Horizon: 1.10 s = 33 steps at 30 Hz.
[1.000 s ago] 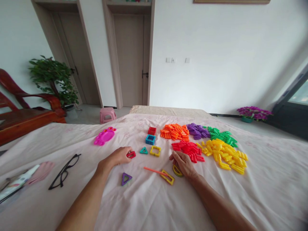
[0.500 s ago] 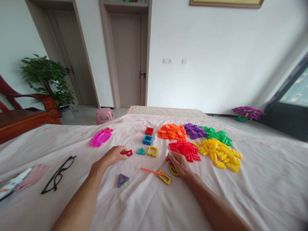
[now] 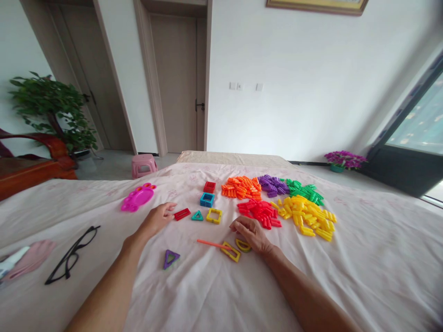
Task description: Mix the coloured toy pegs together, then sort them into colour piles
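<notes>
My left hand (image 3: 159, 218) is open, its fingers apart, just left of a red rectangular frame (image 3: 182, 214) lying on the cloth. A teal triangle (image 3: 197, 216) and a yellow square frame (image 3: 214, 216) lie right of it, with stacks of blue squares (image 3: 206, 199) and red squares (image 3: 209, 186) behind. My right hand (image 3: 251, 233) rests with curled fingers over a yellow rounded piece (image 3: 243, 245), partly covering it; whether it holds anything is hidden. Beside it, an orange stick (image 3: 211, 243) touches a yellow rectangular frame (image 3: 230, 252). A purple triangle (image 3: 171, 259) lies nearer me.
Piles of orange (image 3: 241, 187), purple (image 3: 273, 185), green (image 3: 305, 191), red (image 3: 260, 213) and yellow pieces (image 3: 308, 216) cover the right side. Left are a pink tray (image 3: 139, 198), black glasses (image 3: 72, 256) and a pink cloth (image 3: 32, 259).
My left hand has let go of the red rectangular frame, which now lies flat, and its fingers have drawn back left. The whole view has shifted slightly; my right hand stays by the yellow rounded piece.
</notes>
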### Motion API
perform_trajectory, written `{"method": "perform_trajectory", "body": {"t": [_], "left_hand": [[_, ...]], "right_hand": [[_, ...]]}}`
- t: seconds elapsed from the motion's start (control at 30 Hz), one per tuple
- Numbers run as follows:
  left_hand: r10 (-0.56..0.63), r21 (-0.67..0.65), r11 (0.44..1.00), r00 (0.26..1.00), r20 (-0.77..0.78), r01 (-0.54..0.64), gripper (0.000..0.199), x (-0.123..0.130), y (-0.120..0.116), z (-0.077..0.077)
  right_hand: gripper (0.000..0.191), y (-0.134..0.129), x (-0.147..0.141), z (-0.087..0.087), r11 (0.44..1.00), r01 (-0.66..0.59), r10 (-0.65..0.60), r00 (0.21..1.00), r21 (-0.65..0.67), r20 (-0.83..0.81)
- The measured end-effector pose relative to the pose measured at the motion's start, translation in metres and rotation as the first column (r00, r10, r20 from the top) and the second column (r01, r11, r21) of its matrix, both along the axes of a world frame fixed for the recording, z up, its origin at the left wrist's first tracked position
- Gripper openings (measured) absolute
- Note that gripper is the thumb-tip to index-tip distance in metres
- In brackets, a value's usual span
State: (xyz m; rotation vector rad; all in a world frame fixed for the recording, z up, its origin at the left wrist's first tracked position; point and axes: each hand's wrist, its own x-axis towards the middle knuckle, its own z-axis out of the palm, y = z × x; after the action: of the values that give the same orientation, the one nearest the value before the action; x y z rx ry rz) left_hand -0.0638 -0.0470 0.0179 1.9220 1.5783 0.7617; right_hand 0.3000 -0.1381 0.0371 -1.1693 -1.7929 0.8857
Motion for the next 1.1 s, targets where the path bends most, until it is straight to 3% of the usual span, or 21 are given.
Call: {"method": "perform_trajectory", "body": {"t": [0.2, 0.3, 0.47, 0.67, 0.87, 1.1], "left_hand": [[0.138, 0.100, 0.986, 0.989, -0.059, -0.132, 0.038, -0.015, 0.002, -0.011], [0.191, 0.144, 0.973, 0.978, -0.086, -0.178, 0.035, -0.017, 0.000, -0.015], [0.180, 0.195, 0.969, 0.976, -0.118, -0.155, 0.030, -0.013, -0.004, -0.017], [0.167, 0.218, 0.967, 0.974, -0.150, -0.132, 0.030, -0.010, -0.006, -0.017], [0.167, 0.227, 0.966, 0.972, -0.166, -0.127, 0.031, -0.009, -0.006, -0.016], [0.171, 0.235, 0.964, 0.970, -0.173, -0.128, 0.031, -0.008, -0.005, -0.016]], "right_hand": [[0.036, -0.001, -0.004, 0.004, 0.977, -0.081, 0.024, 0.959, 0.195, 0.282], [0.030, -0.003, -0.009, 0.006, 0.959, -0.163, 0.063, 0.920, 0.233, 0.386], [0.028, -0.005, -0.016, 0.005, 0.930, -0.243, 0.058, 0.839, 0.277, 0.541], [0.033, -0.006, -0.021, -0.001, 0.918, -0.212, -0.060, 0.761, 0.336, 0.646], [0.038, -0.004, -0.020, -0.005, 0.938, -0.039, -0.177, 0.802, 0.345, 0.570], [0.040, 0.009, -0.018, -0.007, 0.878, 0.254, -0.360, 0.909, 0.405, 0.210]]}}
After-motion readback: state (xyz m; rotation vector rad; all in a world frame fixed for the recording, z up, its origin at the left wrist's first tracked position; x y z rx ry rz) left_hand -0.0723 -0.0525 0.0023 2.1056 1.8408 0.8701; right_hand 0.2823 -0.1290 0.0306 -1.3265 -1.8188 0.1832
